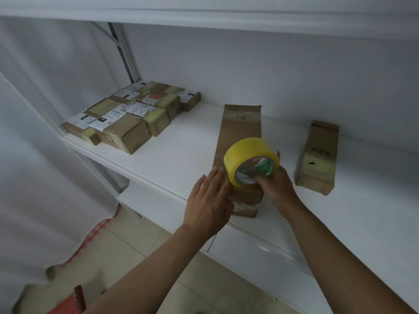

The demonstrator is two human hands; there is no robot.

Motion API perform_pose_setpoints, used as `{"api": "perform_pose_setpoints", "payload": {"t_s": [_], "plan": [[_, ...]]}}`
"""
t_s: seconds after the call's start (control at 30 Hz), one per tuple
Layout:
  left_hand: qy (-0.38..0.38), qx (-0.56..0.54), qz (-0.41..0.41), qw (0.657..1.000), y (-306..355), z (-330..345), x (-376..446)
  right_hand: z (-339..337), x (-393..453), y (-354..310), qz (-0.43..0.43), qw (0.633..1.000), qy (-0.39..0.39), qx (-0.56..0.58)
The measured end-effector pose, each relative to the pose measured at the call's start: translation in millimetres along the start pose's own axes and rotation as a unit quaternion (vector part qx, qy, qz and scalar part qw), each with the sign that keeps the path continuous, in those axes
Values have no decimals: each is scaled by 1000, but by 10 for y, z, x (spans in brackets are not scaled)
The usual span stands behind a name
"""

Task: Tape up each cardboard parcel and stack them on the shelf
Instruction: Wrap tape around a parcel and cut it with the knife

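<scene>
A long brown cardboard parcel (238, 137) lies on the white shelf (176, 159), its near end at the shelf's front edge. My right hand (274, 186) grips a yellow tape roll (247, 155) through its core, held over the parcel's near end. My left hand (208, 202) rests flat with straight fingers against the parcel's left side, beside the roll. A second brown parcel (317, 159) with a yellowish tape band lies to the right.
A group of several taped parcels with white labels (127, 114) sits at the shelf's far left. A lower white shelf (260, 252) juts out below. A white curtain (34, 177) hangs at left, above a tiled floor with something red (72, 302).
</scene>
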State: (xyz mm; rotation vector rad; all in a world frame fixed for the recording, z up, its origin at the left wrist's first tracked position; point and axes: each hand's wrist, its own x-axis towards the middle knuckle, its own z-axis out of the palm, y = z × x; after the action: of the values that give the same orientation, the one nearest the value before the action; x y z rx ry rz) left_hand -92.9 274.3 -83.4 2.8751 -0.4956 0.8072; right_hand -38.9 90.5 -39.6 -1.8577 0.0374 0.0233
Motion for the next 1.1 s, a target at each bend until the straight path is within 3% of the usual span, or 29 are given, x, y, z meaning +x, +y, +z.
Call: {"api": "perform_pose_setpoints", "payload": {"t_s": [0.17, 0.33, 0.47, 0.6, 0.8, 1.03, 1.1], "plan": [[58, -49, 24, 997, 9, 63, -2, -80, 41, -20, -30, 998, -16, -59], [43, -63, 34, 996, -76, 105, -11, -173, 103, -112, -64, 989, -41, -125], [31, -64, 48, 996, -98, 111, -18, -306, 153, -127, -70, 992, -54, -94], [34, -56, 28, 997, -39, 98, -24, -216, 140, -39, -86, 993, -8, -84], [32, -63, 27, 997, 86, 85, 23, -27, 65, 76, 2, 999, -24, 40], [28, -52, 53, 997, 3, 101, 29, -392, 211, -119, -100, 987, -24, -123], [24, -51, 45, 997, 24, 95, 43, -507, 274, -84, -99, 988, -19, -119]]}}
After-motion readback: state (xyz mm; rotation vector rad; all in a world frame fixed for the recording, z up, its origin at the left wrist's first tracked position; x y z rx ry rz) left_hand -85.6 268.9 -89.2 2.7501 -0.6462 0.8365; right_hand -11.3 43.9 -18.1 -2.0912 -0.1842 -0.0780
